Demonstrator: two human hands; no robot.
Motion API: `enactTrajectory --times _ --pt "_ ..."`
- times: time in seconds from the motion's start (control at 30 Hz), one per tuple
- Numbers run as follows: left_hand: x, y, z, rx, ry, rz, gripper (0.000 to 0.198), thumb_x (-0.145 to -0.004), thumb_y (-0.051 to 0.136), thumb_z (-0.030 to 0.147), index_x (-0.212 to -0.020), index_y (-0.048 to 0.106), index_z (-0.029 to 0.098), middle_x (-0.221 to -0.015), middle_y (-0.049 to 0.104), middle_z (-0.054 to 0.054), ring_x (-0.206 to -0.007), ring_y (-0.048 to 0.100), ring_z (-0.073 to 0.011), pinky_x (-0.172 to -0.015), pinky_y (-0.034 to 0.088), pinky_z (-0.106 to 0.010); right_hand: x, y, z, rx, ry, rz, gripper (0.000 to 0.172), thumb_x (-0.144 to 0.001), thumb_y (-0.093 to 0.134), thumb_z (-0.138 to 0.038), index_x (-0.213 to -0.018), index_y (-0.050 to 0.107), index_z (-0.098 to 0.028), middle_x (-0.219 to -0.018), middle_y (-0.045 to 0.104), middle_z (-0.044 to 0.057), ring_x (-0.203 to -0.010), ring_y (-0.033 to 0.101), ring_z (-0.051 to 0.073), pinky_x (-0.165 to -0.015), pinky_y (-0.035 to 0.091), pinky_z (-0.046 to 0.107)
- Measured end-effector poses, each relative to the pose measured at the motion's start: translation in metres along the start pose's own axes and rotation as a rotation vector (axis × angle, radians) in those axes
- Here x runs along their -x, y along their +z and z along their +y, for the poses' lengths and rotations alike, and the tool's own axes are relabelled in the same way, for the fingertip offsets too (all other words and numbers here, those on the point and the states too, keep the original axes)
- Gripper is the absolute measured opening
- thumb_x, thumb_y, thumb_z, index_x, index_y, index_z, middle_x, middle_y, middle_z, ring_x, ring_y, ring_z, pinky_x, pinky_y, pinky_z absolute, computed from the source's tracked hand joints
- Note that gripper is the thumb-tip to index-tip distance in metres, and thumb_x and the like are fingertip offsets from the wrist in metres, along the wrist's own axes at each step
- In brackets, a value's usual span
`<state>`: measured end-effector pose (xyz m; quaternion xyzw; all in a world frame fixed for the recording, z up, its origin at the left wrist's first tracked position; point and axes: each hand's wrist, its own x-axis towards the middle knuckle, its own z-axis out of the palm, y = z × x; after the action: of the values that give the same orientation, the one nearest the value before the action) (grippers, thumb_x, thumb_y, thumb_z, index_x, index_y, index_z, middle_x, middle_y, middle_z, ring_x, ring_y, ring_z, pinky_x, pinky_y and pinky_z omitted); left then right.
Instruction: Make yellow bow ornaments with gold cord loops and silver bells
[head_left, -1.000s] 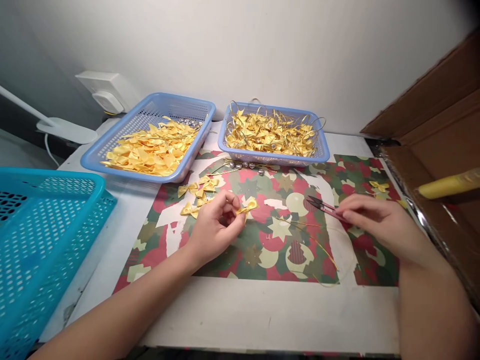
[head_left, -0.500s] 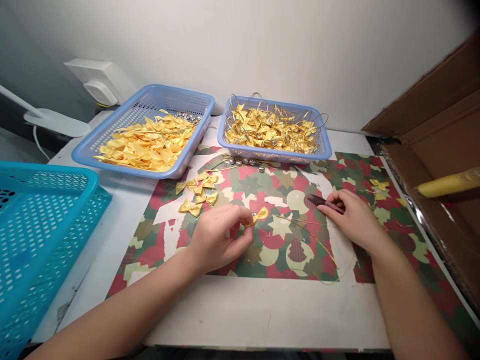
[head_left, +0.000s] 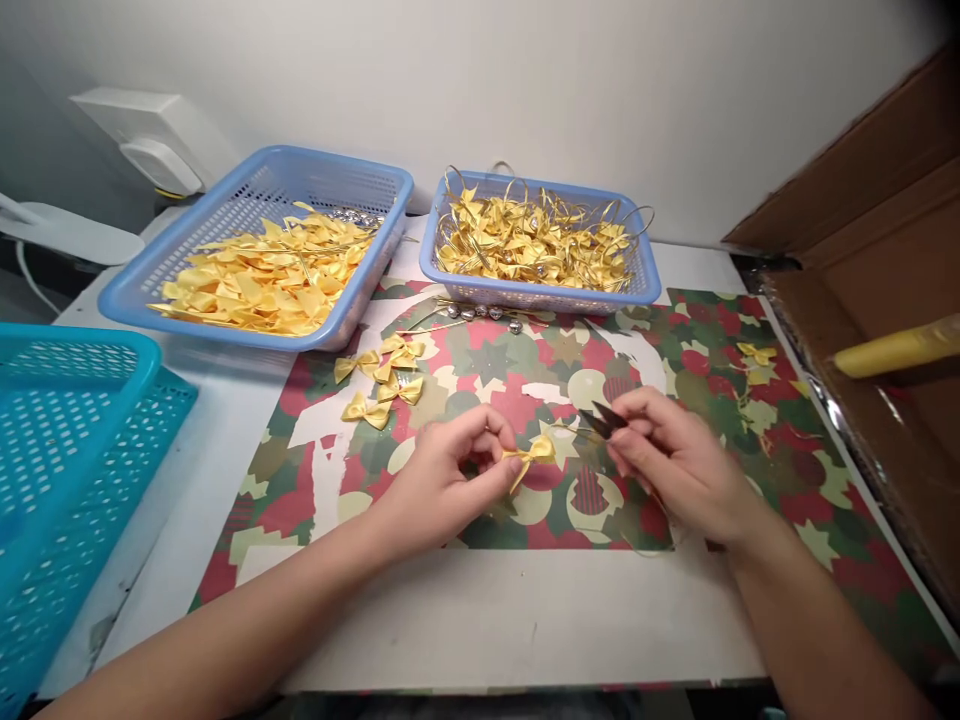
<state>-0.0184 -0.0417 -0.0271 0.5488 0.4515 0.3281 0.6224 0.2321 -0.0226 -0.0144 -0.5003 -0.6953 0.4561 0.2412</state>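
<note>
Pinched between the thumb and fingers of my left hand [head_left: 457, 470] is a yellow ribbon bow [head_left: 538, 450], its loop and tail pointing right. My right hand [head_left: 671, 450] is closed around dark thread snips [head_left: 602, 420], whose blades point left toward the bow, a short gap away. Thin gold cord [head_left: 570, 428] runs near the blades, partly hidden by my right hand. Several loose yellow bows [head_left: 382, 380] lie to the left beyond my left hand. Small silver bells [head_left: 484, 312] and gold strands rest behind my hands.
A blue basket [head_left: 112, 300] of yellow bows stands at the back left, another blue basket [head_left: 651, 285] of corded bows at the back centre. A teal basket [head_left: 142, 360] is at the left edge. On the right stands a cardboard box [head_left: 825, 300] with a yellow roll [head_left: 896, 347].
My right hand has moved left and toward me with the snips, nearer the bow. My left hand has shifted slightly right, still holding the bow. The view has moved a little.
</note>
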Motion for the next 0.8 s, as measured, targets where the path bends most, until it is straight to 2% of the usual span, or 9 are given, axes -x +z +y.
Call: enactTrajectory --times 0.13,0.27,0.37,0.53,0.7,0.8 --pt "-0.002 0.003 0.000 0.264 -0.184 -0.058 0.016 -0.087 0.060 0.033 -0.092 0.050 0.022 -0.063 0.061 0.004 -0.057 0.055 -0.0103 -0.056 0.045 -0.021 0.003 0.010 -0.011 -0.058 -0.001 -0.144 0.022 -0.102 0.041 -0.038 -0.099 0.054 -0.020 -0.067 0.056 -0.002 -0.056 0.051 0.010 -0.052 0.038 0.020" --pt "-0.004 0.004 0.001 0.361 -0.246 -0.050 0.017 -0.083 0.063 0.031 -0.092 0.053 0.022 -0.060 0.062 0.004 -0.054 0.054 -0.0098 -0.056 0.046 -0.022 0.005 0.009 -0.017 -0.002 -0.067 -0.196 0.029 -0.103 0.039 -0.034 -0.091 0.061 -0.019 -0.069 0.059 -0.001 -0.061 0.053 0.010 -0.057 0.040 0.022" --pt "-0.005 0.004 0.001 0.365 -0.262 -0.039 0.018 -0.081 0.065 0.032 -0.091 0.054 0.021 -0.058 0.062 0.004 -0.051 0.053 -0.0097 -0.055 0.046 -0.023 0.006 0.008 -0.018 0.051 -0.119 -0.213 0.034 -0.103 0.036 -0.033 -0.095 0.066 -0.020 -0.073 0.061 0.001 -0.066 0.055 0.011 -0.061 0.042 0.023" --pt "-0.005 0.005 0.001 0.322 -0.255 -0.030 0.019 -0.081 0.065 0.033 -0.091 0.055 0.021 -0.058 0.061 0.004 -0.051 0.053 -0.0095 -0.055 0.045 -0.022 0.006 0.006 -0.018 0.140 -0.190 -0.164 0.024 -0.098 0.049 -0.030 -0.110 0.069 -0.024 -0.076 0.062 0.000 -0.068 0.055 0.011 -0.061 0.042 0.022" --pt "-0.001 0.008 0.001 0.214 -0.151 -0.009 0.015 -0.084 0.064 0.032 -0.091 0.057 0.021 -0.059 0.059 0.005 -0.055 0.054 -0.0099 -0.055 0.044 -0.022 0.008 0.008 -0.019 0.203 -0.212 -0.139 0.022 -0.095 0.053 -0.027 -0.108 0.069 -0.023 -0.076 0.062 0.001 -0.064 0.054 0.011 -0.057 0.041 0.022" --pt "0.000 0.009 0.000 0.194 -0.140 -0.029 0.013 -0.085 0.062 0.032 -0.091 0.059 0.021 -0.058 0.058 0.004 -0.057 0.056 -0.0114 -0.057 0.044 -0.023 0.008 0.010 -0.018 0.235 -0.236 -0.097 0.021 -0.094 0.053 -0.026 -0.105 0.070 -0.021 -0.074 0.060 0.002 -0.062 0.053 0.012 -0.056 0.040 0.024"
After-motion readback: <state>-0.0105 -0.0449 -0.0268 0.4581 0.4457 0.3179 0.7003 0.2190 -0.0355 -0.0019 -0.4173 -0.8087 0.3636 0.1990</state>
